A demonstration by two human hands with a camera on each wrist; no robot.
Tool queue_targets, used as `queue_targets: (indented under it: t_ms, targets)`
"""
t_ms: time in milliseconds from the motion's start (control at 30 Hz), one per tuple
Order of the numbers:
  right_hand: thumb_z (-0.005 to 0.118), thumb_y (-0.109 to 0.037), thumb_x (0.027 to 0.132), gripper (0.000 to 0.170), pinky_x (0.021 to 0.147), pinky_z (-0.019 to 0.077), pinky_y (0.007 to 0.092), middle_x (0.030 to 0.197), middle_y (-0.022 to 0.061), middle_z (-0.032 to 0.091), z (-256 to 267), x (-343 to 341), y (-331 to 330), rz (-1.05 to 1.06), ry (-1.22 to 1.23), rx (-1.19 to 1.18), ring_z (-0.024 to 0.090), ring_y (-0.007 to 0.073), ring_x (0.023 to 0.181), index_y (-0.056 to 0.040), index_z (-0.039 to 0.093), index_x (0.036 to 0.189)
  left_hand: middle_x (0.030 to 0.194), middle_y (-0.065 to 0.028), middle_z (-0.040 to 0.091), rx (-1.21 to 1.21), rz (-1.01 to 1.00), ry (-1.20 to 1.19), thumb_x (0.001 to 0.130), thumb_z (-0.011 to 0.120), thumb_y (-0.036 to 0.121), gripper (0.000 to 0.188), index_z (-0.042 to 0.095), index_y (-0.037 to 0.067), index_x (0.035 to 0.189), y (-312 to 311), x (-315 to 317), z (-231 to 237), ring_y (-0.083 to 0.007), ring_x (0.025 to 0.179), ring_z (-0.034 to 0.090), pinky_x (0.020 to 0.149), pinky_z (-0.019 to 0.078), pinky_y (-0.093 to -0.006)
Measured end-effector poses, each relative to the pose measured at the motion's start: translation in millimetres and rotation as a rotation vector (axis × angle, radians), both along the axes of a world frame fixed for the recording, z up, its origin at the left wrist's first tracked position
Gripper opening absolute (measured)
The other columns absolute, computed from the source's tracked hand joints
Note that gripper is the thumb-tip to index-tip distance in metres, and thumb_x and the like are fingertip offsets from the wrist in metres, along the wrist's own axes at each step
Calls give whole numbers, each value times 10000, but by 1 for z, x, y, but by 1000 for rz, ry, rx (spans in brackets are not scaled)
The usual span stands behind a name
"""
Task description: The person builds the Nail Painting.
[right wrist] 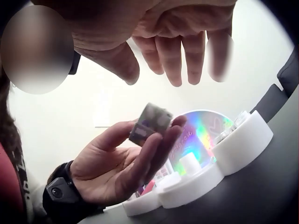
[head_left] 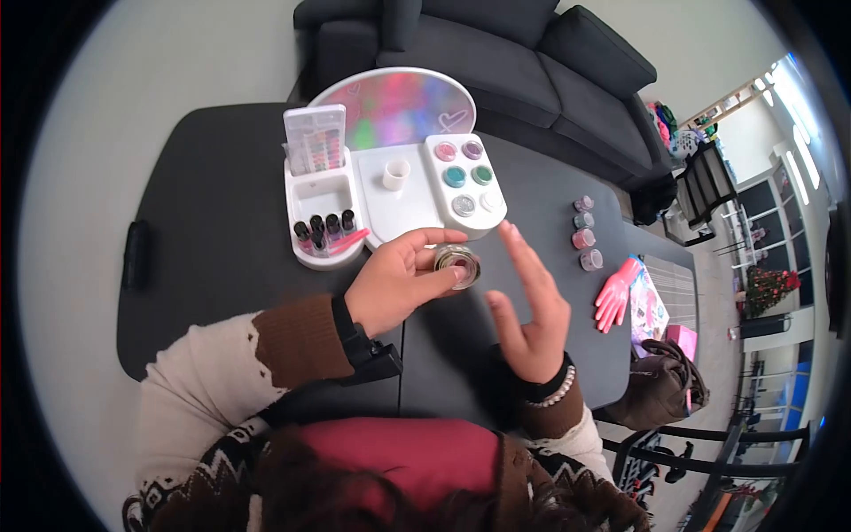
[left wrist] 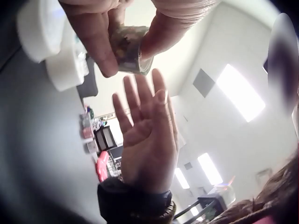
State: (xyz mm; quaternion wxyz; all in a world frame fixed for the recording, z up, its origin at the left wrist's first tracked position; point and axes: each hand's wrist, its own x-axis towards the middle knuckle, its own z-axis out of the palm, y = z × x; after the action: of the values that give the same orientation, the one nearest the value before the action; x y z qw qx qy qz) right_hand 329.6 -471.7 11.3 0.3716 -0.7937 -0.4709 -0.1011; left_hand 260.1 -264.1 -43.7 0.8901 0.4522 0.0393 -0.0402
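Above the table, the left hand [head_left: 390,282] grips a small clear glass jar [right wrist: 152,123] between thumb and fingers. The jar is tilted, with its round end facing the person in the head view. Something multicoloured shows through its wall in the wrist views. Beside it on the right, apart from the jar, the right hand [head_left: 539,324] is raised with straight, spread fingers and holds nothing. Just beyond the hands stands a white vanity station [head_left: 403,213] with a shiny rainbow mirror panel [head_left: 399,106]. Glitter pots, including a teal pot [head_left: 454,176], sit in its right section.
A small white cup [head_left: 395,175] stands mid-station. Several black-capped bottles [head_left: 332,223] and a pink tool [head_left: 350,241] occupy its left section. Rightward on the dark table [head_left: 204,195] are a row of small jars [head_left: 582,239] and a pink model hand [head_left: 615,298]. A sofa [head_left: 496,75] stands behind.
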Motion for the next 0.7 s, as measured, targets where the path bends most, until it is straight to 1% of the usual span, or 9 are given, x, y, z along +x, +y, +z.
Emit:
queue_targets:
  t_ms: [100, 167, 233, 333, 367, 433, 467, 633, 700]
  targets:
    - [747, -28, 949, 574, 1170, 478, 425, 1497, 202, 668, -2, 8, -9, -37, 105, 84, 634, 368, 1404, 15, 611, 1504, 1322, -122, 718, 94, 63, -80, 1041, 695, 2, 464, 538, -10, 1477, 13, -8, 28, -159, 1210, 700, 1062, 567, -309]
    - [736, -14, 944, 511, 1153, 490, 414, 1434, 201, 709, -1, 10, -11, -68, 154, 119, 673, 352, 1347, 11, 662, 1449, 1347, -119, 715, 507, 59, -242, 1019, 711, -10, 432, 578, -13, 1431, 35, -12, 59, -172, 1231, 695, 1106, 538, -326]
    - [738, -14, 941, 486, 1141, 499, 409, 1413, 199, 721, -5, 14, -14, -63, 158, 129, 687, 347, 1320, 7, 680, 1422, 1293, -85, 764, 1031, 170, -340, 930, 783, -2, 348, 712, 5, 1270, 65, -16, 87, -170, 1238, 703, 1101, 528, -339]
    - [736, -8, 935, 465, 1123, 511, 403, 1389, 190, 733, -5, 17, -15, -69, 162, 160, 698, 338, 1294, -1, 691, 1398, 1207, -85, 793, 1320, 338, -260, 889, 832, 35, 366, 756, 40, 1246, 99, -18, 94, -181, 1192, 730, 1043, 551, -330]
    - [734, -5, 934, 462, 1118, 513, 402, 1382, 187, 736, -6, 19, -16, -61, 152, 152, 700, 335, 1288, -3, 691, 1394, 1207, -85, 793, 1341, 320, -264, 889, 832, 35, 366, 756, 40, 1246, 110, -17, 91, -181, 1192, 730, 1043, 551, -330]
    - [728, 0, 934, 460, 1107, 519, 404, 1372, 183, 740, -8, 21, -17, -72, 161, 179, 705, 333, 1270, -7, 690, 1392, 1170, -97, 790, 1615, 332, -185, 871, 866, 68, 377, 766, 59, 1234, 128, -17, 83, -197, 1095, 740, 986, 565, -331]
    - [726, 1, 935, 460, 1102, 520, 404, 1369, 179, 743, -9, 22, -18, -78, 170, 181, 707, 332, 1264, -8, 690, 1393, 1107, -107, 787, 1664, 318, -186, 853, 899, 102, 387, 774, 75, 1219, 136, -16, 76, -194, 961, 729, 896, 578, -328]
    - [715, -17, 961, 424, 1056, 549, 382, 1334, 157, 760, -15, 38, -25, -116, 213, 243, 726, 294, 1223, -7, 696, 1385, 957, -94, 778, 1677, 262, -103, 830, 934, 138, 425, 758, 66, 1209, 151, -20, 61, -173, 804, 711, 739, 573, -305]
    - [724, -37, 970, 394, 1039, 558, 367, 1311, 144, 768, -14, 46, -31, -169, 220, 286, 734, 266, 1200, -16, 714, 1364, 896, -138, 741, 1732, 220, -126, 809, 928, 186, 387, 767, 81, 1144, 158, -21, 50, -296, 783, 706, 719, 563, -385]
